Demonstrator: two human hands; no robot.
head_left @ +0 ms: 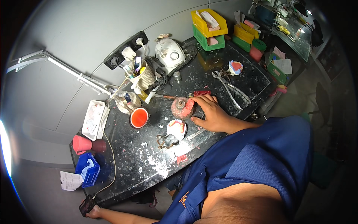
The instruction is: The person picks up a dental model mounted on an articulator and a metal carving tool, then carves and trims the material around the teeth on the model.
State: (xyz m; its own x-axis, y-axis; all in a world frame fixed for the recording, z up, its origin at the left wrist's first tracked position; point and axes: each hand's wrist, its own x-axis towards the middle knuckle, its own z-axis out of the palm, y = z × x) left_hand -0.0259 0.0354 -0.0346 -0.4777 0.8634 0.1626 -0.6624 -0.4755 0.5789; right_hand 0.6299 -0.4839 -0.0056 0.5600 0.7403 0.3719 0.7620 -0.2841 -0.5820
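At the lower left, my left hand (94, 212) is closed around a black phone-like device (87, 205) with a pale cable running to it. My right hand (213, 115) is over the black worktop, thumb and fingers apart, beside a round burner (179, 103) with a metal top and pink wax-like smears. Whether the fingertips touch the burner is unclear. A red object (201, 93) lies just past those fingers. Nearer me, a dental model (176, 128) with teeth set in pink stands next to a brass-coloured articulator frame (166, 142).
White scraps (158, 166) litter the worktop's front. A cup of orange-red material (139, 118), a white tray (93, 119) and a blue bin (89, 170) stand left. Large pliers (231, 89) and another model (235, 67) lie right. A white machine (169, 52) sits behind.
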